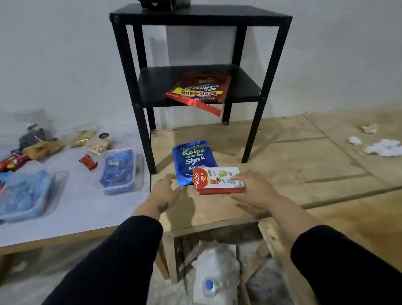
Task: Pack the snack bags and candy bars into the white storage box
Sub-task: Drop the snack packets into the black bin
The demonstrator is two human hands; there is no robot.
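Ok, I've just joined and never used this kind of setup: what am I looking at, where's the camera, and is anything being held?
There is no machine here: a person works with two bare hands, and the one picture comes from a camera on their head, looking forward and down. The right hand holds a red and white Astor box just over a blue Kalpa bag on the wooden surface. The left hand is beside them, fingers relaxed, holding nothing. A black shelf unit stands behind, with a red Beng-Beng bag on its lower shelf. To the left, a clear tub holds blue wrapped bars, and loose snack packets lie further back.
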